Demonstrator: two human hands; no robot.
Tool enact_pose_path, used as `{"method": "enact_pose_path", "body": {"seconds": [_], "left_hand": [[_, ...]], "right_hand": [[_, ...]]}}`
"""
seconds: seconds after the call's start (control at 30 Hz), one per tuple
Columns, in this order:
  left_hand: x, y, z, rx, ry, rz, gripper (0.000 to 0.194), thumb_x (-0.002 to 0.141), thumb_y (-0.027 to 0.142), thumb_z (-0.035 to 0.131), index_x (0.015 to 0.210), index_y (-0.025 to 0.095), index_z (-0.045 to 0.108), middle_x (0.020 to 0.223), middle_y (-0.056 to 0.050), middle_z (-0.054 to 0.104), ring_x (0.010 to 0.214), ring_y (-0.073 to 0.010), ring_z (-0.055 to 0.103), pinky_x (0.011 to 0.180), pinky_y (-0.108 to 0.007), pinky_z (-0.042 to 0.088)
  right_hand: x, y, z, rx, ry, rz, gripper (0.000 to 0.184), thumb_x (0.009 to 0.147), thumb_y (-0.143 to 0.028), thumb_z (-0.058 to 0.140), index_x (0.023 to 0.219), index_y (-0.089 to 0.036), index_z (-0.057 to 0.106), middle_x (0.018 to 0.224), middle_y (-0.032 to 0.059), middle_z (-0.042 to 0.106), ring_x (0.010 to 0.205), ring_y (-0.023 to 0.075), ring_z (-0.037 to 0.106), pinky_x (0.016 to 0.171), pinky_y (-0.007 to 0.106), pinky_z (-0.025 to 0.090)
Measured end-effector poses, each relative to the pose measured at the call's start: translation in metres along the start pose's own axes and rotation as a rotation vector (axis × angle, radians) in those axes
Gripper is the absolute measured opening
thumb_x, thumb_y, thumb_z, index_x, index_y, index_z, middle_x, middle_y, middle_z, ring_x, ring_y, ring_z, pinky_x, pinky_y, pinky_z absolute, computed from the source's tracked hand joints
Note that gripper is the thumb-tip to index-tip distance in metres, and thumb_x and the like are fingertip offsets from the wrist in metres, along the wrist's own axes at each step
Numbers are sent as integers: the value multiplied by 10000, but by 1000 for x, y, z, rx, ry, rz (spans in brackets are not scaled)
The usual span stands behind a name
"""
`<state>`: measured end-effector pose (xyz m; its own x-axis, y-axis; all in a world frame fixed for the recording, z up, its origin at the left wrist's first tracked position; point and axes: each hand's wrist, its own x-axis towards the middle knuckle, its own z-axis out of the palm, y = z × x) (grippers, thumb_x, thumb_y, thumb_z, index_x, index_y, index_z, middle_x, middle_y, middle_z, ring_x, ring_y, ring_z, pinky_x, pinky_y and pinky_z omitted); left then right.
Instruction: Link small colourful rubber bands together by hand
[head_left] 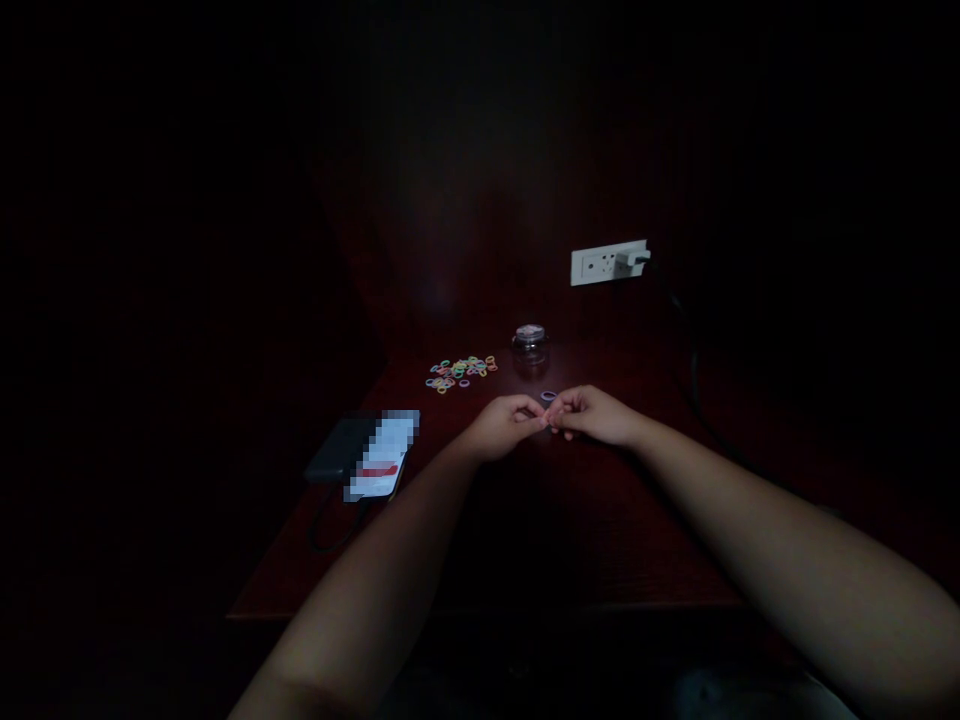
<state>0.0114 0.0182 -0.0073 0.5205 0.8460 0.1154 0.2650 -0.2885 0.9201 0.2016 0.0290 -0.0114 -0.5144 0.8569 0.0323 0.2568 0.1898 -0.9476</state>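
My left hand (510, 424) and my right hand (591, 414) meet above the dark table, fingertips almost touching. Both are closed in a pinch on what looks like a small orange hair tie (547, 417), mostly covered by the fingers. Just behind the right fingertips lies a purple hair tie (549, 396). Farther back and to the left, several small hair ties (459, 372) in pastel colours are spread in a loose pile. A small clear round jar (530, 346) with a shiny lid stands beyond the hands.
A phone (384, 455) with a lit, blurred screen leans on a dark box-like object (339, 450) at the left, with a cable (319, 535) beside it. A white wall socket (608, 263) holds a plug, whose dark cord runs down on the right. The surroundings are very dark.
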Motion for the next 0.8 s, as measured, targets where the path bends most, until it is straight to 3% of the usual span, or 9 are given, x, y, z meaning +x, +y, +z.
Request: {"method": "enact_pose_path", "body": {"seconds": [0.2, 0.6, 0.8], "left_hand": [[-1, 1, -1, 77, -10, -3, 218, 748, 312, 627, 833, 113, 596, 559, 44, 471, 476, -49, 342, 459, -180, 216], [-1, 0, 0, 119, -15, 11, 199, 752, 295, 620, 822, 109, 601, 594, 29, 501, 508, -57, 379, 472, -177, 251], [0, -3, -4, 64, -99, 69, 235, 728, 320, 653, 813, 104, 620, 734, -20, 598, 625, -83, 495, 581, -199, 357]], "right_hand": [[0, 0, 0, 27, -30, -18, 194, 685, -295, 652, 751, -122, 595, 640, -1, 613, 521, 74, 528, 521, 208, 409], [0, -1, 1, -3, -31, -56, 139, 690, -264, 613, 704, -132, 573, 595, -19, 583, 506, 76, 522, 514, 209, 405], [-1, -3, -1, -24, -46, -76, 113, 681, -250, 593, 693, -142, 561, 550, -31, 560, 484, 81, 514, 486, 203, 371]]}}
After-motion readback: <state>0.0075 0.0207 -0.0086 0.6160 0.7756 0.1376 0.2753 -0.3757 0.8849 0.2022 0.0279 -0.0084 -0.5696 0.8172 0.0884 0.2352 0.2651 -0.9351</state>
